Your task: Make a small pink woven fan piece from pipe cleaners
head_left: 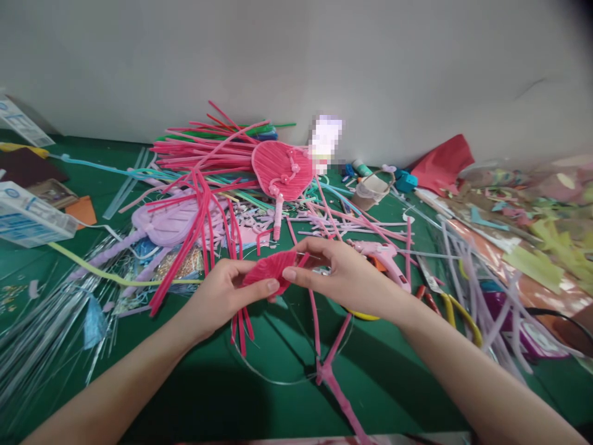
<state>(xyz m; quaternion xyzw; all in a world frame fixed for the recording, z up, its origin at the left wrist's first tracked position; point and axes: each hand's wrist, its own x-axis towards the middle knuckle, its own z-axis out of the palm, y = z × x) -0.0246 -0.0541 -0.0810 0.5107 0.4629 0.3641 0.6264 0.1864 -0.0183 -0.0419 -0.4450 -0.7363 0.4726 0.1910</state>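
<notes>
My left hand (231, 287) is closed on a small red panel of pipe cleaners (266, 272) set side by side, its thumb lying across the front. On the panel's right edge, my right hand (327, 266) pinches between thumb and fingers, where a short red end sticks out. Below both hands lies a pink forked handle (336, 386) wrapped in pipe cleaner, with a thin wire loop (273, 380) beside it. Farther back leans a finished-looking red fan (282, 167) with a beaded vine. A lilac fan (169, 219) lies to the left.
Red pipe cleaners (199, 148) are heaped at the back. A pink glue gun (384, 256) lies beyond my right wrist, near yellow-handled scissors (463, 315). Silver strands (55, 346) spread at left. A small bucket (368, 188) and a lit, blurred screen (327, 136) stand near the wall.
</notes>
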